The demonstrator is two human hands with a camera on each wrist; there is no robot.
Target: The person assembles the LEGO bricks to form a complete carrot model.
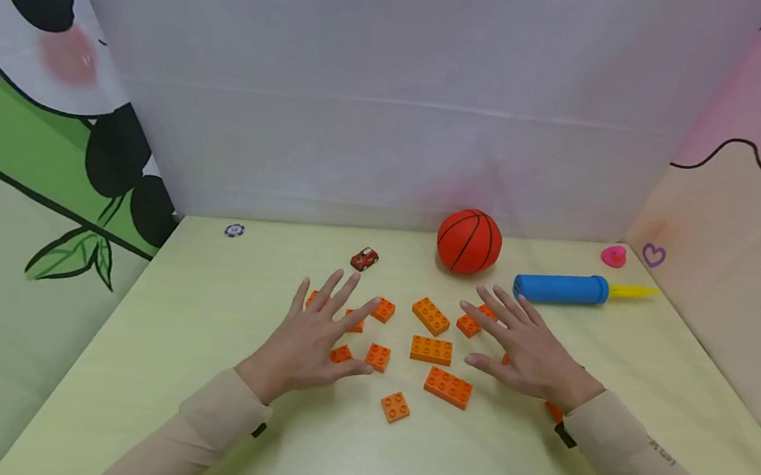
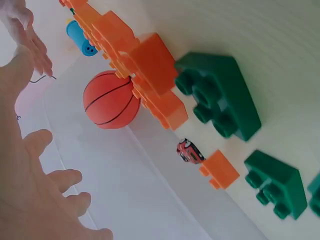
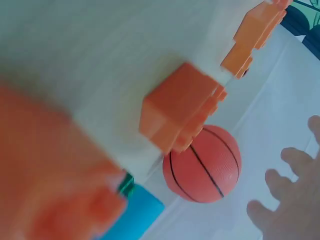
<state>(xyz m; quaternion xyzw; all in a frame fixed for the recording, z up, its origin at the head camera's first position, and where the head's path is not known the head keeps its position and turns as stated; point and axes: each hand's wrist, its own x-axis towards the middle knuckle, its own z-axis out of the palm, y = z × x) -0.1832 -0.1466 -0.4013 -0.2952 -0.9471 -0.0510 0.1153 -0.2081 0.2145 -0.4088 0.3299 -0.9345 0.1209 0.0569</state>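
My left hand [image 1: 310, 344] hovers with spread fingers over the left part of a scatter of toy building bricks. Below its thumb and fingers lie square orange bricks [image 1: 377, 358], partly covered by the hand. In the left wrist view, a large green brick [image 2: 227, 95] and a smaller green brick [image 2: 279, 184] lie on the table; the hand hides them from the head view. My right hand [image 1: 533, 357], its fingers spread too, is over the right part, above orange bricks [image 1: 469, 325]. Between the hands lie long orange bricks [image 1: 448, 387]. Neither hand holds anything.
Behind the bricks are a red toy car [image 1: 365, 259], a red basketball [image 1: 469, 241] and a blue pump [image 1: 562, 288] with a yellow nozzle. A pink rubber duck [image 1: 613, 256] sits at the back right corner, a poker chip [image 1: 235, 230] at the back left. Sheeted walls border the table.
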